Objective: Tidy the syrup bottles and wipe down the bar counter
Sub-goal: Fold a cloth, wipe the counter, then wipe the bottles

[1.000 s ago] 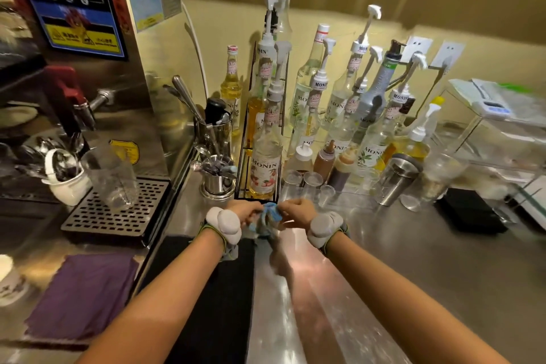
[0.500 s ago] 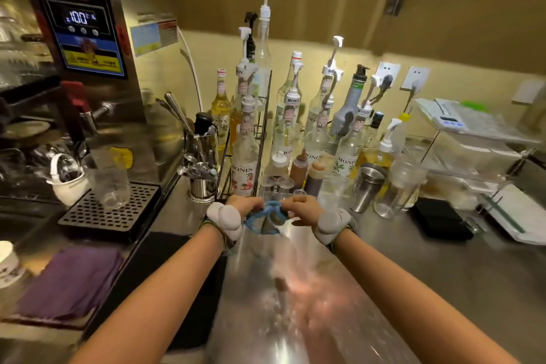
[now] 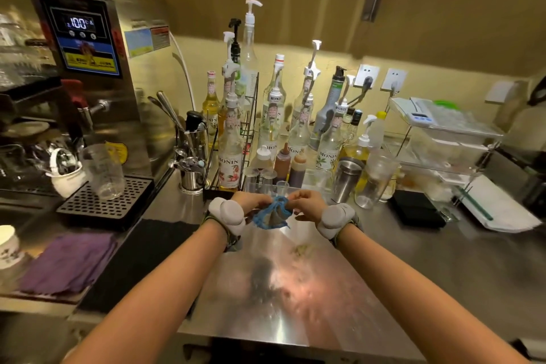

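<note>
A small blue cloth hangs bunched between my two hands above the steel bar counter. My left hand pinches its left edge and my right hand pinches its right edge, both with curled fingers. Just behind my hands stand several syrup bottles with pump tops, and one Monin bottle sits in a black wire rack. Small squeeze bottles and little clear cups stand in front of them.
A hot water dispenser with a drip tray and a plastic cup is at the left. A purple cloth and black mat lie near left. A steel shaker, black scale and acrylic shelf stand right.
My hands have drawn slightly apart and the blue cloth has opened out between them. The view has tilted up and back, showing more of the counter.
</note>
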